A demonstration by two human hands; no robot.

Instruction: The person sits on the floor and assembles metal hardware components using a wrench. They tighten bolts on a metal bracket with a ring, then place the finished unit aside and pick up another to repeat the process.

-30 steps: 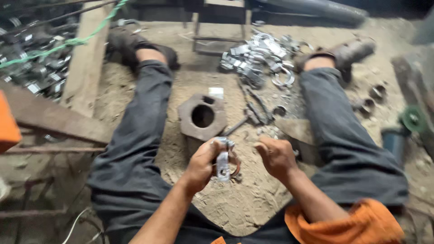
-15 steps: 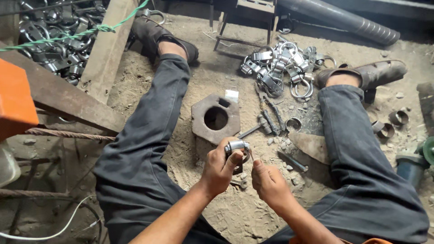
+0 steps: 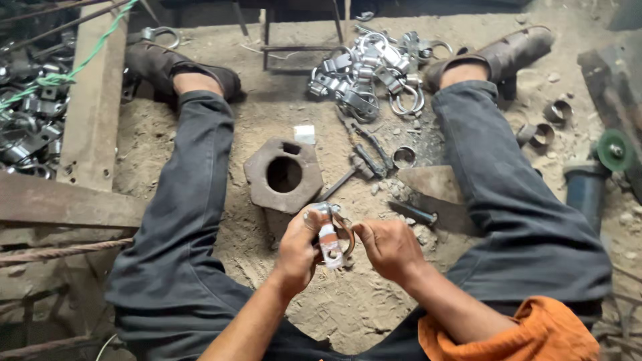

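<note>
Holding a metal clamp (image 3: 331, 235), left hand's (image 3: 299, 249) grip; right hand (image 3: 390, 247) touching it, grip narrow.

**Clamp turned, hands drawn together**

Metal clamp (image 3: 330, 235) now stands more upright in left hand (image 3: 299, 249) than a second ago, its ring turned toward right hand (image 3: 390, 246). Right hand has closed in from well apart; its fingertips now touch the ring's edge. Both hands sit nearer the hexagonal iron block (image 3: 283, 175) than before. View has tipped down.
</note>
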